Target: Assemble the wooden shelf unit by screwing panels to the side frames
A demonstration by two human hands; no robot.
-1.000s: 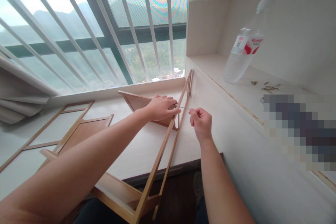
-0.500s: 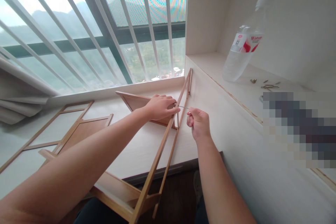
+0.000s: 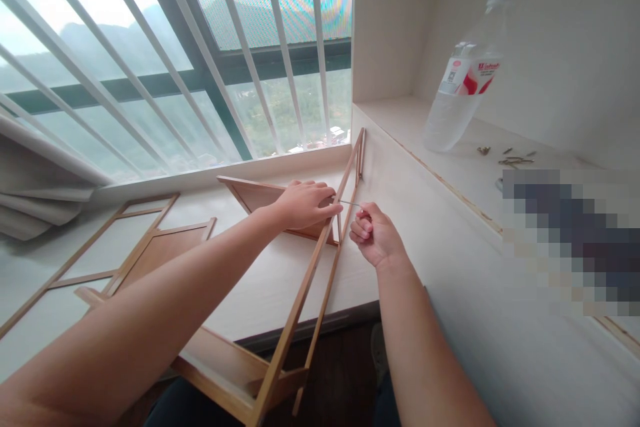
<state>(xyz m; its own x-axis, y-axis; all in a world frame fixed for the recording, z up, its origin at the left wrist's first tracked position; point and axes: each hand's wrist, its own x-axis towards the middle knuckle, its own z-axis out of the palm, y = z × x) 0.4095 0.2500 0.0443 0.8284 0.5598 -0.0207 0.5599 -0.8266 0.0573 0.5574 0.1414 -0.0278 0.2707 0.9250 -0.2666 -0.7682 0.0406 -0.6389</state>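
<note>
Right hand [image 3: 374, 237] grip pinched on thin hex key [image 3: 350, 203] at wooden frame [image 3: 320, 260] on bench [image 3: 260, 293]; left hand [image 3: 305, 203] clamps frame. I judge frame light, stiff; hold near joint.

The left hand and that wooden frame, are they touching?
Touching. The head view shows the left hand resting palm-down on the wooden frame, fingers draped over its rail with no gap.
</note>
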